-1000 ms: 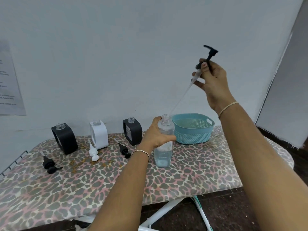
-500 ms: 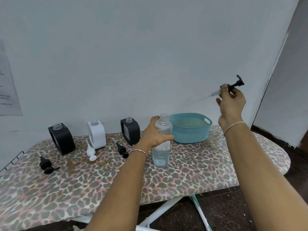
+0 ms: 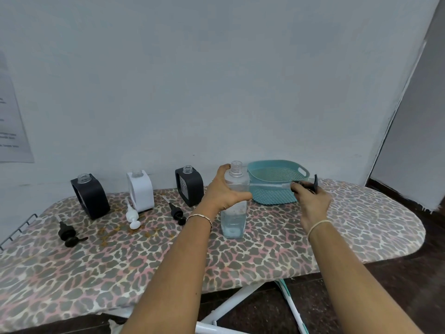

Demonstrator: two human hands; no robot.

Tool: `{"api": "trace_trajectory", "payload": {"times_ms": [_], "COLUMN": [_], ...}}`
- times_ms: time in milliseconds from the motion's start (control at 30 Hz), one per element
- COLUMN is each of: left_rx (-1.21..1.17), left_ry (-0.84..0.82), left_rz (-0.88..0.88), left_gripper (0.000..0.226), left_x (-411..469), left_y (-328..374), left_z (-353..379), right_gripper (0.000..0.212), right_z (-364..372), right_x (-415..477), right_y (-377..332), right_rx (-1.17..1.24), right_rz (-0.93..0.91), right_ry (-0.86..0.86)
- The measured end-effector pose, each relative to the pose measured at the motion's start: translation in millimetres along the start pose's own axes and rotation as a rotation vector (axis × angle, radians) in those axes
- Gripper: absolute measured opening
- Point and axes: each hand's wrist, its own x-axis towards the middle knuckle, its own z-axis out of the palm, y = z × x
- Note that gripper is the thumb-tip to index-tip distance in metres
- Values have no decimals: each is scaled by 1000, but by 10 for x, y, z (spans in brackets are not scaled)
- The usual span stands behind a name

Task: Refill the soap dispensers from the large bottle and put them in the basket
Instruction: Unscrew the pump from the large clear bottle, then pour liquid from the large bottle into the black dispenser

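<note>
The large clear bottle (image 3: 234,213) stands upright and uncapped on the leopard-print board (image 3: 265,249), partly filled with clear liquid. My left hand (image 3: 222,191) grips its upper body. My right hand (image 3: 310,201) holds the bottle's black pump head (image 3: 313,183) low in front of the teal basket (image 3: 277,172), its long tube lying level toward the bottle. Three uncapped dispensers stand at the back: black (image 3: 90,195), white (image 3: 140,190), black (image 3: 190,185).
Three loose pump tops lie on the board: black (image 3: 68,235), white (image 3: 132,216), black (image 3: 177,212). A wall runs close behind. The board's rounded end is at the right, with dark floor beyond. A wire rack edge (image 3: 16,227) sticks up at the left.
My right hand has come down from high above the bottle to board level beside the basket, carrying the pump head with its tube now level. My left hand stayed on the bottle.
</note>
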Motion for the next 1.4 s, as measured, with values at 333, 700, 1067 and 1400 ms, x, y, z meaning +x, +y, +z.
{"api": "trace_trajectory", "payload": {"times_ms": [333,700,1067,1400], "left_rx": [-4,-11,-25,-19], "left_ry": [-8,8,17,19], "left_rz": [7,28,25,41], "left_gripper": [107,101,101,102], "left_x": [-9,11,14,-13], "left_y": [4,-32,-32,-9], "left_z": [-4,12,19,5], "right_gripper": [29,34,30,98], "right_z": [-125,-221,-184,7], "right_x": [41,109,125,-135], "right_y": [392,521,502,200], "right_rx": [-290,-928,-1140,-1443], "right_rz": [34,-215,-238,-631], "right_ry": [-179,-361,-368,-552]}}
